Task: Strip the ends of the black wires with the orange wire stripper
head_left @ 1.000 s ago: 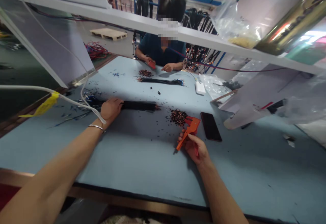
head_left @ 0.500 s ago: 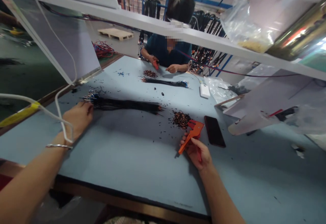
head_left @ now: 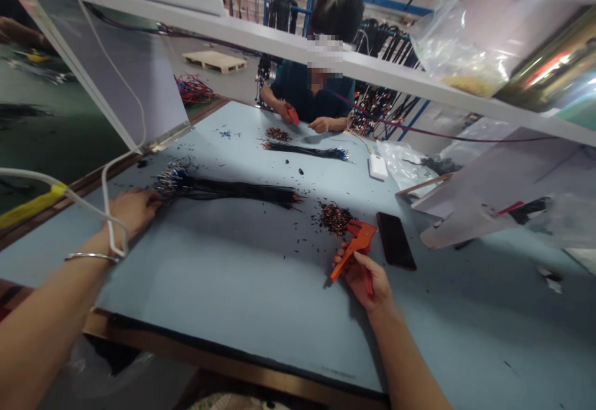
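My left hand point(head_left: 136, 211) is at the left end of a bundle of black wires point(head_left: 237, 191), its fingers bent together beside the blue and silver wire ends point(head_left: 172, 179). Whatever those fingertips may pinch is too small to make out. On the right, my right hand point(head_left: 367, 276) is wrapped round the handles of an orange wire stripper point(head_left: 354, 250). The tool's head lies by a pile of small brown and black offcuts point(head_left: 334, 218).
A dark phone point(head_left: 395, 240) lies right of the tool. Across the table point(head_left: 261, 286), a person point(head_left: 307, 96) works beside a smaller wire bundle point(head_left: 305, 151). A white cable point(head_left: 109, 211) hangs over my left wrist. A white box point(head_left: 377, 166) sits further back.
My left hand has drawn back a little to the left from the wire ends. My right hand still holds the wire stripper in about the same place. The whole view has shifted slightly.
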`<state>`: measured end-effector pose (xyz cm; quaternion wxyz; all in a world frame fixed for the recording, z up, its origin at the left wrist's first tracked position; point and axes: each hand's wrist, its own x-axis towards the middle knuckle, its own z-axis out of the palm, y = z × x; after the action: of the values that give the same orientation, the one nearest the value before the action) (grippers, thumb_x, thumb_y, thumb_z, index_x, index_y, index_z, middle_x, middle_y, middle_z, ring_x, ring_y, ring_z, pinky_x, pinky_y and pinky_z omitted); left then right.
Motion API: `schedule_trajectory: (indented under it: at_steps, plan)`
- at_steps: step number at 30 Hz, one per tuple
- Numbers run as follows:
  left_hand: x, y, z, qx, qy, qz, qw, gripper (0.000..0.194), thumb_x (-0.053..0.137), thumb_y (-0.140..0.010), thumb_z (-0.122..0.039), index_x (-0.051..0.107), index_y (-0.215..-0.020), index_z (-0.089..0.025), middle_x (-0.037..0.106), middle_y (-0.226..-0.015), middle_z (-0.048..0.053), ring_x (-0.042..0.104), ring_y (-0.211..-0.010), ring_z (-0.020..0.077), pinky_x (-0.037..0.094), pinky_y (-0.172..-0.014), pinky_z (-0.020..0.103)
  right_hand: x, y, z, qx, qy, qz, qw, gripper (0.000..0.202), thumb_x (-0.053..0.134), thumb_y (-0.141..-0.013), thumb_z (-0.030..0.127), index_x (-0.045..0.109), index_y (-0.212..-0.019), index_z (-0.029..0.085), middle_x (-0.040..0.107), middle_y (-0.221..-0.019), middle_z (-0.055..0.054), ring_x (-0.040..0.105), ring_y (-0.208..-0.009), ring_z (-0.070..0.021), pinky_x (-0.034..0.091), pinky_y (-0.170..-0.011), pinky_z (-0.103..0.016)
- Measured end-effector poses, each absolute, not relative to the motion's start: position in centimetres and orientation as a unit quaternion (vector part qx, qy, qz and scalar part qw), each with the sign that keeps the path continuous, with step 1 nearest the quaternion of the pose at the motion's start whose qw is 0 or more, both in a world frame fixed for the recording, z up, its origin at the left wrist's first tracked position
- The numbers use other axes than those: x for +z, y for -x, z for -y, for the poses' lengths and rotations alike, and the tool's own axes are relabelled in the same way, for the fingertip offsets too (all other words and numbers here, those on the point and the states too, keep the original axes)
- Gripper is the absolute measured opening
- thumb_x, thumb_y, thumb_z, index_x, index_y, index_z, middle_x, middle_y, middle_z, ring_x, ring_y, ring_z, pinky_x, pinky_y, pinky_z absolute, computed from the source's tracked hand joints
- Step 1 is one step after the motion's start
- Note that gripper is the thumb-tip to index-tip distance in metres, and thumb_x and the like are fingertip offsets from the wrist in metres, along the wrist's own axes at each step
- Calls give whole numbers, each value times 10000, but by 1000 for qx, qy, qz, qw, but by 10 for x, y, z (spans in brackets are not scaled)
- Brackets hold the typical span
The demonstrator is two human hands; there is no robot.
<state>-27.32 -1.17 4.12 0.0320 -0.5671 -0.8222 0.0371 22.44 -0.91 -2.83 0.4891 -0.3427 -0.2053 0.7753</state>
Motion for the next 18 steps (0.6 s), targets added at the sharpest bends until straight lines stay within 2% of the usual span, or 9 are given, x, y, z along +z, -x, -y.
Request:
schedule_trajectory:
  at_steps: [4,10,18]
  plan:
    - [46,286,11,32,580,812,57,491,282,-889,-331,680,-1099,-133,690,-1152,141,623,-1059,303,494,-804,381,-28,-224,9,776,341,206,490,194,738,-722,197,732,-907,140,740,-838,-67,705,-769,-218,580,-768,-353]
    - [59,308,7,56,607,788,92,461,318,-845,-354,684,-1094,-221,720,-1118,23,637,-1063,218,473,-871,301,-29,-225,9,779,339,206,485,177,715,-749,199,729,-916,143,737,-846,-68,705,-777,-219,578,-783,-358]
    - [73,325,24,82,585,800,104,486,293,-807,-333,670,-1053,-151,681,-1113,92,626,-1076,266,458,-910,370,-30,-225,9,778,340,194,491,205,743,-715,197,733,-906,126,739,-831,-74,706,-774,-213,580,-773,-334]
